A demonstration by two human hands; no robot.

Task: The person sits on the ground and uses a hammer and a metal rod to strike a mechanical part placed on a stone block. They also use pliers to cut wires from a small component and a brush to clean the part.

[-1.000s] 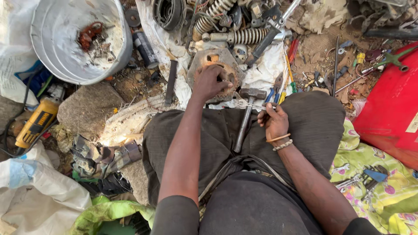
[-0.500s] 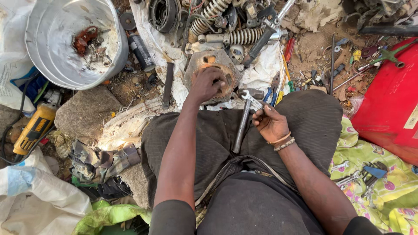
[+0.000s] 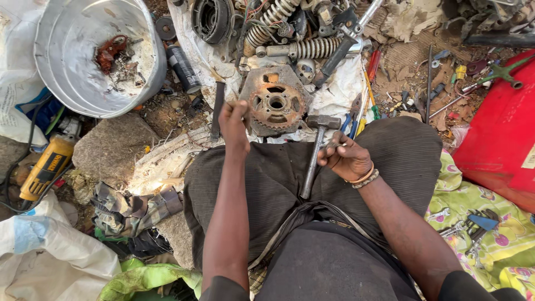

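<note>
Right hand (image 3: 344, 158) closed around steel-headed, grey-handled hammer (image 3: 316, 149) lying across lap, left hand (image 3: 234, 120) narrowly pinched (on what, cannot tell) just beside rusty round toothed sprocket plate (image 3: 274, 103) on white cloth (image 3: 334, 95); risk: glancing blow near fingers.

Bright, even daylight falls from above, and shadows stay short and soft. The metal basin (image 3: 83, 61), up and to the left of the left hand (image 3: 234, 120), shows pale glare on its inner wall. The white sheet (image 3: 340, 83) beyond the right hand (image 3: 345, 159) looks slightly washed out. Focus is sharp in the middle; straight lines bend a little near the edges.
</note>
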